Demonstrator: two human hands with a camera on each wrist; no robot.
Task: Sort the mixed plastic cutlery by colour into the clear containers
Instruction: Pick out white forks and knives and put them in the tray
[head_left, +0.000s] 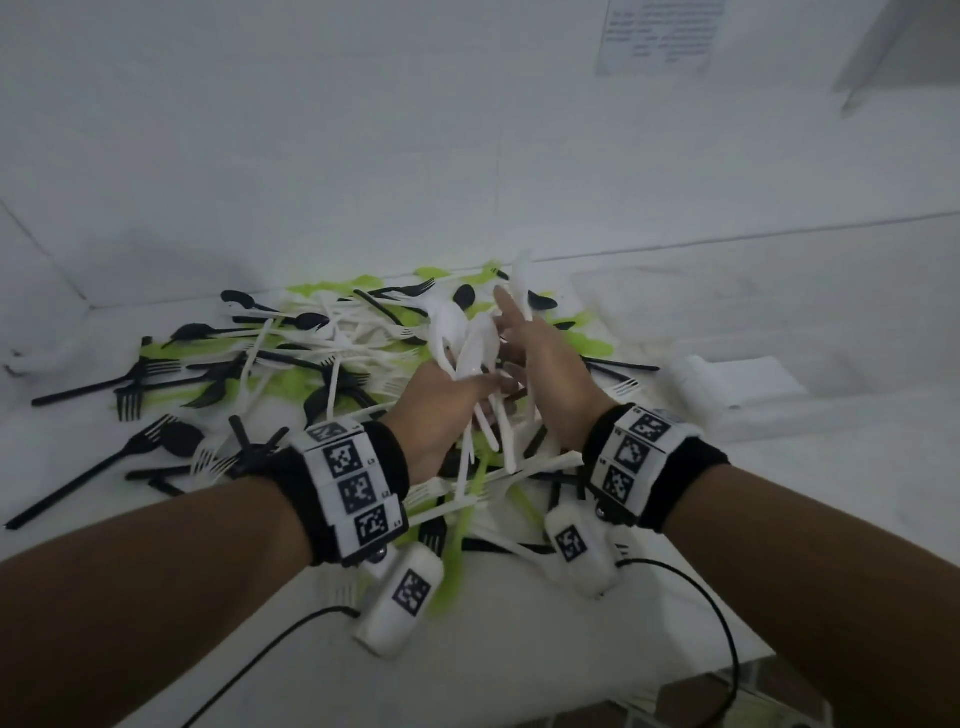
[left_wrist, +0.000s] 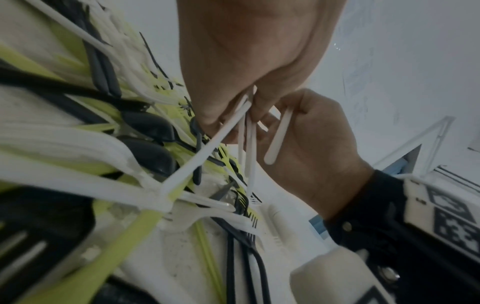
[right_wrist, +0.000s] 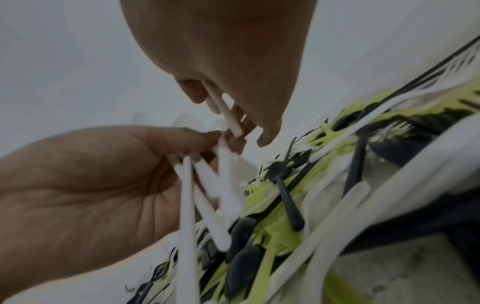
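Holding a bunch of white cutlery (head_left: 470, 358) above the pile (head_left: 291, 358), our left hand (head_left: 441, 410) has its fingers curled tight around the handles. Our right hand (head_left: 545, 374), touching the left just beside it, pinches one white knife (head_left: 521, 283) (forefinger straight along it). Clear containers (head_left: 691, 306) sit right of the pile, on the white table (head_left: 519, 649).

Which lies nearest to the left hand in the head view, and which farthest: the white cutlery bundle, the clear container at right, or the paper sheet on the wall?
1. White cutlery bundle: gripped in the left hand itself, with the right hand also on it.
2. Clear container: on the table, farther back to the right.
3. Paper sheet: high on the wall, top right.
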